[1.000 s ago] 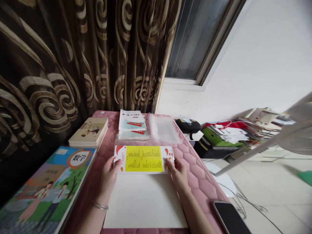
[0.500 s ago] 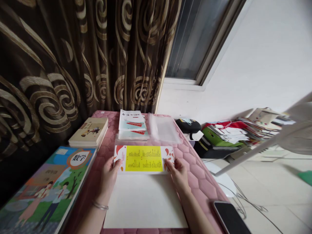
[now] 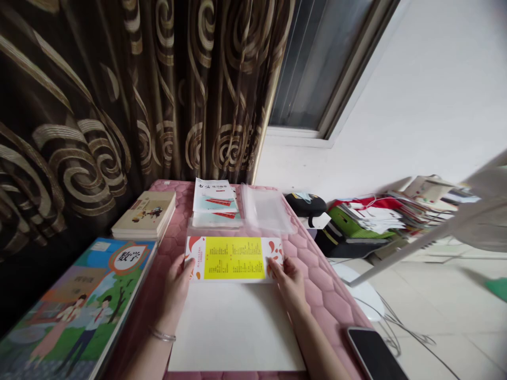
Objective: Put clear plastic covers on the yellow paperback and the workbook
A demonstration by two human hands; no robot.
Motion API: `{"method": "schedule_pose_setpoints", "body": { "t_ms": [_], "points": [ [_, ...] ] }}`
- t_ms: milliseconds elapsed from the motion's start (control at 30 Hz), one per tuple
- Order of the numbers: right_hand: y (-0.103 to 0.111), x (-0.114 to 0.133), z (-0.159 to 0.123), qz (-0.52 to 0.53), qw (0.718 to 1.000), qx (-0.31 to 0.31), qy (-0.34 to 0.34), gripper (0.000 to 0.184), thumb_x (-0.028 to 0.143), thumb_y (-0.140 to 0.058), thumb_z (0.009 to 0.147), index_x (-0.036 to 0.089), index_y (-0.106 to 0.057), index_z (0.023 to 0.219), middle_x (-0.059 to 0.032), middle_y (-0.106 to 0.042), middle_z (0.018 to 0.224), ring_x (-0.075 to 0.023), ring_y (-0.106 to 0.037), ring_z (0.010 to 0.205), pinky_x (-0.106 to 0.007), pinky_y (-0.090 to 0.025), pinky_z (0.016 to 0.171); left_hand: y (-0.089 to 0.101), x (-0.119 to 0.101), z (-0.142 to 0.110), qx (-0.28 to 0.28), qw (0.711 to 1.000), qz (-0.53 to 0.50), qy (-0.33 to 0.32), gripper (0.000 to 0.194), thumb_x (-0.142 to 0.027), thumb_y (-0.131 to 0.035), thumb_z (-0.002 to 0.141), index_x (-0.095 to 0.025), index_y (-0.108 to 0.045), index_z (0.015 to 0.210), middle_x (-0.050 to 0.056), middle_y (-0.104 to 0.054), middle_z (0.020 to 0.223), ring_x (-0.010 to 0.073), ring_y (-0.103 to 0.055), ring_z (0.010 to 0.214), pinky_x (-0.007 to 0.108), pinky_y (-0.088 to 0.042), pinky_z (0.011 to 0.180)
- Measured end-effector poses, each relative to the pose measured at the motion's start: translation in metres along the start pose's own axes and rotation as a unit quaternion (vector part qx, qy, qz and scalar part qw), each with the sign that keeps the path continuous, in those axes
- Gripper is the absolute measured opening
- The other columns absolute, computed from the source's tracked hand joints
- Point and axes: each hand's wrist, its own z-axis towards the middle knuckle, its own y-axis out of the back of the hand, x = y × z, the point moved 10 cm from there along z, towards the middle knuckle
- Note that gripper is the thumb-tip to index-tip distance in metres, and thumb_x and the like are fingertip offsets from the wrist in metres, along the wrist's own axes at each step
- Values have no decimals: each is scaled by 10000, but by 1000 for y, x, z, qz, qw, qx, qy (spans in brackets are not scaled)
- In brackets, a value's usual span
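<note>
L hand [image 3: 176,295]: pinching left end of card [image 3: 233,258]
R hand [image 3: 289,282]: pinching right end, fingers on top
card: light, thin, semi-stiff, yellow/white print; hold by short ends
under: white board [image 3: 233,327] on pink quilted mat [image 3: 317,285]
nearby: plastic sleeve [image 3: 265,208], workbooks [image 3: 214,198], phone [image 3: 372,354]

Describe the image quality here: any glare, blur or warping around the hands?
In the head view, light is soft and even, with no harsh shadows on the left hand or right hand; the clear plastic sleeve shows a pale sheen; the wide lens makes the window frame lean; the pale object at the right edge is blurred.
</note>
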Motion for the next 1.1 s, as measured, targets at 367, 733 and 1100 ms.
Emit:
{"method": "schedule_pose_setpoints", "body": {
  "t_ms": [367,733,1100],
  "points": [
    [-2,6,-1,-4,1000,2,9,452,473,-781,713,189,-683,1050,-62,-717,893,-201,-629,731,-288,-491,609,3,3,2,1,1000,10,-16,465,-509,-756,706,-158,-682,1002,75,-746,902,238,-692,850,309,-547,735],
    [-5,2,-2,28,999,26,-12,431,471,-766,733,203,-684,1060,-93,-722,1082,-275,-671,929,-359,-540,745,2,1,0,-1,999,15,-28,463,-492,-739,736,-152,-675,1043,79,-736,878,236,-684,845,311,-536,739],
    [-4,11,-1,-18,1000,14,19,321,486,-741,752,189,-683,859,-25,-682,780,-163,-572,651,-261,-443,581,6,0,0,-28,999,28,-20,465,-519,-748,694,-164,-687,988,71,-742,864,243,-690,819,297,-537,685]
  ]
}}
